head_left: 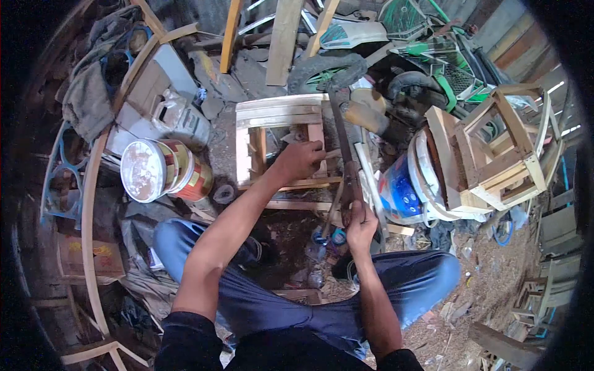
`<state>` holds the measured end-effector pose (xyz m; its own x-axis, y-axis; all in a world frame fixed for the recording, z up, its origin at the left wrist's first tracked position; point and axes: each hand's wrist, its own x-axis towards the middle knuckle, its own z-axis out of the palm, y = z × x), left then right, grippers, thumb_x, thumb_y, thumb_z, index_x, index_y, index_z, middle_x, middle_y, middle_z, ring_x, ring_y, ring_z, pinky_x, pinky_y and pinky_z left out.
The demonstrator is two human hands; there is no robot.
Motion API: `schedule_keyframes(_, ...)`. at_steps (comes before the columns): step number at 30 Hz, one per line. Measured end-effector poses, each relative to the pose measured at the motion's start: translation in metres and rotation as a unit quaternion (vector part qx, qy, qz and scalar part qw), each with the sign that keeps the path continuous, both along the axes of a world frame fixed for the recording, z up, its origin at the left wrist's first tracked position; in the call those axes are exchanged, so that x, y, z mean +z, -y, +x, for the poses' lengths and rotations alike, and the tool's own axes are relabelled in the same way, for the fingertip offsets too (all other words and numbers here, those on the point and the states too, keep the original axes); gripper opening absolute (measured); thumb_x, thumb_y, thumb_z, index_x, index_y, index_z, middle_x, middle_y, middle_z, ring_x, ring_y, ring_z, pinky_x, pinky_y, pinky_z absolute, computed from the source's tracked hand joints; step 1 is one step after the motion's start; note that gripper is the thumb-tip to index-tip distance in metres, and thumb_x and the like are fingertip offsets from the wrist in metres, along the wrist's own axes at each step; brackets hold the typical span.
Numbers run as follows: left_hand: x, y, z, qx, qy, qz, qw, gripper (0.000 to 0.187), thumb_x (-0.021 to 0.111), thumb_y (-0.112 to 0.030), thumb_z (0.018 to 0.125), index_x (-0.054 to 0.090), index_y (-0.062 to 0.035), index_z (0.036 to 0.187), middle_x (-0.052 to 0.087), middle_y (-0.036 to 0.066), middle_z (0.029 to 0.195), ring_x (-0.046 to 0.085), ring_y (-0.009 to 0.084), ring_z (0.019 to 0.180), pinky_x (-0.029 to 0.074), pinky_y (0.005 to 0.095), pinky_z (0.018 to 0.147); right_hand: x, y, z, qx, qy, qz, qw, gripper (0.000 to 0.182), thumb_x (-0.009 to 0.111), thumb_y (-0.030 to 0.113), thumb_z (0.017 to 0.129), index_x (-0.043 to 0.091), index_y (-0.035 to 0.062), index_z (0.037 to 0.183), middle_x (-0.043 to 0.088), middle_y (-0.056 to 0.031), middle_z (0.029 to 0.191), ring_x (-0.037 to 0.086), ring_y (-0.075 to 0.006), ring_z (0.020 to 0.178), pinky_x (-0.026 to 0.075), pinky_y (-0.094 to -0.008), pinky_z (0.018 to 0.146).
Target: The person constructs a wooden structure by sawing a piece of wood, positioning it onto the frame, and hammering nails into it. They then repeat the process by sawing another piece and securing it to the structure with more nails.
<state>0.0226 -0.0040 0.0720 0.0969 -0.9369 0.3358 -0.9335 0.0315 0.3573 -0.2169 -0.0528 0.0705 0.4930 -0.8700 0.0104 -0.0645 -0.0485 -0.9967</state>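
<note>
On the ground in front of me is a small pale wooden stool frame, with slats across its far end and an open middle. My left hand reaches over this opening, its fingers curled closed at the frame's right side piece. Just right of the frame, a long-bladed tool with a dark, narrow blade points away from me. My right hand is wrapped round its brown handle end, and the blade runs close alongside the frame. My fingers hide part of the frame's right side.
Paint buckets stand to the left, near a dirty white jerrycan. At right, a blue-and-white bucket stands beside another wooden frame. Green motorcycle parts and a wheel lie beyond. Shavings cover the floor at right.
</note>
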Motion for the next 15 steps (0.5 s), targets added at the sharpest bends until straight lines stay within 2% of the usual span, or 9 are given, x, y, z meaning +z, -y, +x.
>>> schedule_keyframes(2, 0.012, -0.002, 0.003, 0.009, 0.009, 0.015, 1.0, 0.031, 0.069, -0.01, 0.068, 0.061, -0.0093, 0.098, 0.058, 0.009, 0.096, 0.063, 0.0322, 0.082, 0.053, 0.0418, 0.069, 0.011, -0.002, -0.002, 0.027, -0.013, -0.023, 0.999, 0.037, 0.055, 0.03, 0.096, 0.058, -0.0013, 0.076, 0.049, 0.0014, 0.058, 0.041, -0.0075, 0.054, 0.034, -0.027, 0.049)
schedule_keyframes(3, 0.017, -0.007, 0.005, -0.003, 0.009, -0.03, 1.0, 0.034, 0.071, -0.01, 0.066, 0.062, -0.0105, 0.099, 0.059, 0.007, 0.094, 0.063, 0.0311, 0.078, 0.054, 0.0404, 0.064, 0.016, -0.004, 0.001, 0.026, -0.009, -0.018, 0.999, 0.037, 0.055, 0.03, 0.096, 0.058, -0.0013, 0.076, 0.049, 0.0014, 0.058, 0.041, -0.0075, 0.054, 0.034, -0.027, 0.049)
schedule_keyframes(5, 0.027, -0.014, 0.004, 0.005, 0.019, -0.053, 0.998, 0.036, 0.072, -0.01, 0.065, 0.062, -0.0107, 0.099, 0.06, 0.007, 0.095, 0.063, 0.031, 0.079, 0.054, 0.04, 0.064, 0.02, -0.006, 0.004, 0.019, 0.005, -0.106, 0.994, 0.036, 0.049, 0.028, 0.1, 0.054, 0.0007, 0.077, 0.045, 0.0021, 0.059, 0.041, -0.0065, 0.053, 0.033, -0.0255, 0.048)
schedule_keyframes(6, 0.034, -0.016, 0.001, 0.015, 0.023, -0.078, 0.997, 0.037, 0.073, -0.011, 0.064, 0.063, -0.0108, 0.099, 0.06, 0.007, 0.096, 0.063, 0.0309, 0.079, 0.054, 0.0396, 0.064, 0.011, -0.005, 0.003, 0.014, 0.006, -0.103, 0.995, 0.036, 0.049, 0.028, 0.1, 0.054, 0.0007, 0.077, 0.045, 0.0021, 0.059, 0.041, -0.0065, 0.053, 0.033, -0.0255, 0.048)
schedule_keyframes(8, 0.042, -0.017, -0.002, 0.025, 0.013, -0.047, 0.998, 0.039, 0.074, -0.01, 0.062, 0.063, -0.0103, 0.1, 0.06, 0.009, 0.098, 0.063, 0.0318, 0.083, 0.054, 0.0404, 0.068, -0.013, -0.003, 0.002, 0.023, 0.056, -0.062, 0.996, 0.035, 0.049, 0.027, 0.099, 0.053, 0.0024, 0.075, 0.045, 0.0017, 0.059, 0.042, -0.0077, 0.052, 0.034, -0.026, 0.049)
schedule_keyframes(9, 0.046, -0.017, -0.002, 0.04, 0.002, -0.017, 0.999, 0.041, 0.075, -0.01, 0.061, 0.064, -0.0098, 0.101, 0.06, 0.01, 0.1, 0.062, 0.0327, 0.086, 0.054, 0.0411, 0.071, -0.004, -0.003, 0.002, 0.023, 0.058, -0.061, 0.996, 0.035, 0.049, 0.027, 0.099, 0.053, 0.0024, 0.075, 0.045, 0.0017, 0.059, 0.042, -0.0077, 0.052, 0.034, -0.026, 0.049)
schedule_keyframes(11, 0.06, -0.017, 0.0, 0.044, 0.013, 0.001, 0.999, 0.04, 0.076, -0.009, 0.061, 0.065, -0.0079, 0.099, 0.06, 0.011, 0.1, 0.061, 0.0331, 0.089, 0.053, 0.0416, 0.074, 0.025, -0.006, 0.003, 0.02, 0.1, 0.143, 0.984, 0.035, 0.049, 0.028, 0.099, 0.052, 0.0026, 0.075, 0.044, 0.0015, 0.059, 0.042, -0.0081, 0.052, 0.034, -0.0259, 0.048)
schedule_keyframes(12, 0.065, -0.019, 0.0, 0.05, 0.023, 0.017, 0.998, 0.038, 0.076, -0.008, 0.06, 0.065, -0.0061, 0.097, 0.059, 0.011, 0.1, 0.061, 0.0335, 0.091, 0.052, 0.0422, 0.076, 0.022, -0.008, 0.002, 0.021, 0.1, 0.144, 0.984, 0.035, 0.049, 0.028, 0.099, 0.052, 0.0026, 0.075, 0.044, 0.0015, 0.059, 0.042, -0.0081, 0.052, 0.034, -0.0259, 0.048)
schedule_keyframes(15, 0.023, -0.038, 0.011, 0.046, 0.009, -0.005, 0.999, 0.038, 0.076, -0.006, 0.058, 0.065, -0.0036, 0.094, 0.059, 0.012, 0.098, 0.059, 0.0333, 0.094, 0.051, 0.0415, 0.077, -0.007, -0.003, 0.006, 0.026, -0.01, -0.04, 0.999, 0.043, 0.052, 0.035, 0.097, 0.053, 0.0026, 0.068, 0.046, 0.0021, 0.056, 0.041, -0.0076, 0.05, 0.032, -0.0258, 0.047)
